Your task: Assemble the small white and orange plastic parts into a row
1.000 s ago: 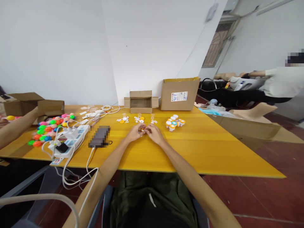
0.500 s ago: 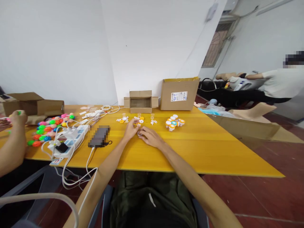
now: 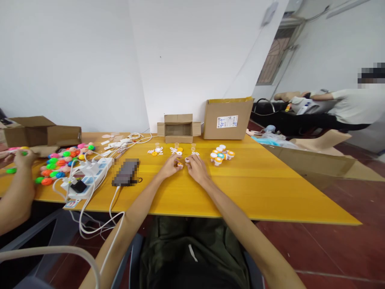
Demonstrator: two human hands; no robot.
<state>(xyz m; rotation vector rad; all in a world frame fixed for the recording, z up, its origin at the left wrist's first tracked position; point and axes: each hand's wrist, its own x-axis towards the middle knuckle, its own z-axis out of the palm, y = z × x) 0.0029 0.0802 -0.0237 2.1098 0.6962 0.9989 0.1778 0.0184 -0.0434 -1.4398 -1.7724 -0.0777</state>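
My left hand is closed on a small orange-and-white round part at its fingertips. Beside it, my right hand pinches a small white round piece. The two pieces are a little apart, just above the yellow table. Beyond my fingers lie small piles of white and yellow plastic parts, with clear cups behind them. To the right of my right hand stands a cluster of round white, orange and teal pieces.
An open small carton and a larger closed carton stand at the wall. Left are a phone, a power strip with cables, and colourful balls. A co-worker's hand is far left; another person sits right.
My hands, close together before, have moved apart slightly. The orange-and-white part now shows in my left fingers and the white piece in my right. A green piece now lies near the co-worker's hand.
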